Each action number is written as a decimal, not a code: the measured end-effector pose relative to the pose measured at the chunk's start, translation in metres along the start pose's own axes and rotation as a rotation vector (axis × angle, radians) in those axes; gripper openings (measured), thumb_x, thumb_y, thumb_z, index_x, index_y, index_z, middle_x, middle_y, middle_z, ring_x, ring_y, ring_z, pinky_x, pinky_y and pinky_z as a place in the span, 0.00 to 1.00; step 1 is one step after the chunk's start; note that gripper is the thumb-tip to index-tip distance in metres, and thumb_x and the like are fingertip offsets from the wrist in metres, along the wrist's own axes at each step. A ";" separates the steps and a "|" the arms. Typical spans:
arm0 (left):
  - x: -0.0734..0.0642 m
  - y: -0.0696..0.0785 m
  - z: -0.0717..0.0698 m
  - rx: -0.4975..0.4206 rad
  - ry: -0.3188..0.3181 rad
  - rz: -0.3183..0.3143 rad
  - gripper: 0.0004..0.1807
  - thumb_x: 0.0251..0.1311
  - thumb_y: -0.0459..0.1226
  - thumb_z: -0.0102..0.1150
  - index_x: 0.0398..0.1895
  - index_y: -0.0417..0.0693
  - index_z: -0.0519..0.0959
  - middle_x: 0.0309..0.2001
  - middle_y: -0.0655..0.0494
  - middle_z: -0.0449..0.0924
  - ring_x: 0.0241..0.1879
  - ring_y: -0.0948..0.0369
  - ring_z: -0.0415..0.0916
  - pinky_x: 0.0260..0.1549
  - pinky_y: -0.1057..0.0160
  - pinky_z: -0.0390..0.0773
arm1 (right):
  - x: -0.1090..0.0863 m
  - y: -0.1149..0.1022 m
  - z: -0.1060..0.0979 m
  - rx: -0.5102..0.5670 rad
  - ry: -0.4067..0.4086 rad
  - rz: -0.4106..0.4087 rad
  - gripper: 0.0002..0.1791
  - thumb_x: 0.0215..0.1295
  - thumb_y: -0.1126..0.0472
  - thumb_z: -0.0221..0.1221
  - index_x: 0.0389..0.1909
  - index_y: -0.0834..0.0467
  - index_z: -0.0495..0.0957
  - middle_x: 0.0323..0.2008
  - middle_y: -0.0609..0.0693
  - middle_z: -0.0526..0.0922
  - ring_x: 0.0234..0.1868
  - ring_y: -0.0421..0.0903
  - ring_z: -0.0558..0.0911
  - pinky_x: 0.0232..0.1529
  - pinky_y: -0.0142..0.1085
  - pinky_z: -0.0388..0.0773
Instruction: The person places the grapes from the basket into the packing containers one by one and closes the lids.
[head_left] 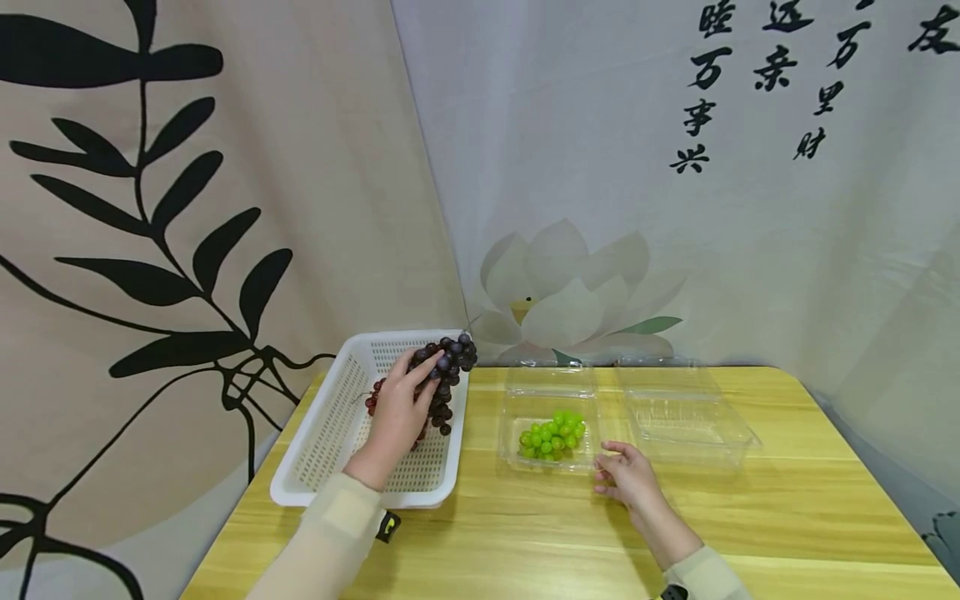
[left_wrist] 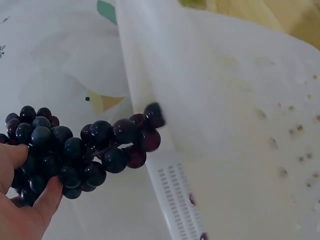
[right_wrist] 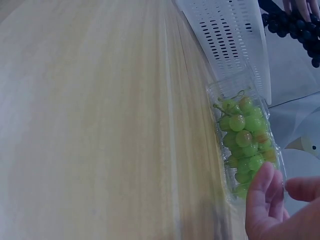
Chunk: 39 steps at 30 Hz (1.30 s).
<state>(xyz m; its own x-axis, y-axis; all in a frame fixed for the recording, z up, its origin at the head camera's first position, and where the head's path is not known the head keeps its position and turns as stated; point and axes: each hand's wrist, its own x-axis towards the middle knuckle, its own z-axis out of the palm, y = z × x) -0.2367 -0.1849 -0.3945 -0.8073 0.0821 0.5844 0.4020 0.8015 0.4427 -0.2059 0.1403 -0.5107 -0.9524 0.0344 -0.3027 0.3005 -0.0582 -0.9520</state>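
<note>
My left hand [head_left: 399, 412] grips a bunch of dark purple grapes [head_left: 452, 367] above the right side of a white perforated basket [head_left: 300, 450]. In the left wrist view, the thumb and fingers close round one end of the dark grapes [left_wrist: 95, 172] while the other end hangs free. Red grapes [head_left: 372, 398] lie in the basket, partly hidden by that hand. A bunch of green grapes [head_left: 553, 435] sits in a clear plastic box [head_left: 517, 408] with its lid raised. Beside this box's right front corner is my right hand [head_left: 630, 477], fingers loosely bent and holding nothing.
A second clear plastic box [head_left: 678, 417], also with its lid up, stands to the right of the first. All rest on a wooden table [head_left: 510, 542]. Behind it hangs a printed cloth [head_left: 420, 208] with leaves, a lotus and writing.
</note>
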 end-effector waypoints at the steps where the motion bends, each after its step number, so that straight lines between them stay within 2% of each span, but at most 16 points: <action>1: 0.001 0.002 0.001 -0.007 0.000 -0.002 0.24 0.60 0.32 0.60 0.60 0.57 0.76 0.62 0.43 0.68 0.60 0.46 0.69 0.56 0.46 0.73 | 0.000 0.000 0.000 -0.001 0.000 0.000 0.22 0.69 0.67 0.49 0.62 0.68 0.59 0.34 0.51 0.77 0.31 0.42 0.77 0.32 0.34 0.82; 7: 0.007 0.013 0.009 -0.057 0.002 0.008 0.24 0.61 0.32 0.59 0.60 0.57 0.75 0.62 0.46 0.68 0.60 0.49 0.69 0.57 0.49 0.74 | 0.000 0.001 0.000 -0.003 -0.001 -0.002 0.22 0.69 0.67 0.49 0.62 0.68 0.59 0.34 0.52 0.77 0.31 0.42 0.77 0.32 0.34 0.82; 11: 0.011 0.020 0.015 -0.069 -0.002 0.030 0.24 0.61 0.33 0.58 0.61 0.58 0.75 0.62 0.49 0.68 0.58 0.51 0.71 0.53 0.54 0.77 | 0.000 0.001 0.000 -0.003 0.002 0.001 0.22 0.69 0.67 0.49 0.62 0.68 0.59 0.36 0.53 0.77 0.31 0.42 0.77 0.33 0.34 0.81; 20: 0.017 0.038 0.028 -0.111 0.007 0.067 0.24 0.61 0.32 0.59 0.61 0.58 0.75 0.62 0.45 0.68 0.57 0.50 0.72 0.49 0.54 0.80 | 0.001 0.001 -0.001 0.001 -0.003 -0.003 0.23 0.69 0.67 0.49 0.62 0.68 0.59 0.36 0.53 0.78 0.31 0.42 0.77 0.32 0.34 0.81; 24: 0.018 0.044 0.035 -0.141 -0.020 0.061 0.24 0.61 0.32 0.58 0.61 0.58 0.74 0.64 0.46 0.67 0.58 0.51 0.72 0.45 0.58 0.81 | 0.001 0.000 -0.001 0.004 -0.002 -0.001 0.22 0.69 0.67 0.49 0.62 0.68 0.59 0.36 0.53 0.78 0.31 0.41 0.77 0.33 0.34 0.81; 32: 0.018 0.055 0.056 -0.177 -0.061 0.051 0.23 0.61 0.32 0.59 0.60 0.55 0.76 0.62 0.47 0.69 0.57 0.51 0.72 0.46 0.60 0.81 | 0.001 0.001 -0.001 0.007 -0.001 0.001 0.22 0.69 0.67 0.49 0.62 0.69 0.59 0.35 0.52 0.77 0.30 0.41 0.77 0.33 0.34 0.82; 39: 0.015 0.062 0.073 -0.147 -0.127 0.061 0.22 0.62 0.34 0.58 0.60 0.56 0.76 0.61 0.49 0.70 0.59 0.51 0.71 0.53 0.57 0.78 | 0.002 0.001 -0.001 0.003 -0.001 0.000 0.22 0.69 0.67 0.49 0.62 0.68 0.59 0.34 0.51 0.77 0.30 0.41 0.77 0.33 0.34 0.81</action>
<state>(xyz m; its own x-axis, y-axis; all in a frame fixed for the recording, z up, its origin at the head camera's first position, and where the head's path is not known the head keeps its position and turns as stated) -0.2552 -0.0902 -0.4082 -0.8238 0.2088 0.5270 0.5028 0.6983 0.5094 -0.2075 0.1414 -0.5129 -0.9525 0.0336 -0.3026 0.3002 -0.0613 -0.9519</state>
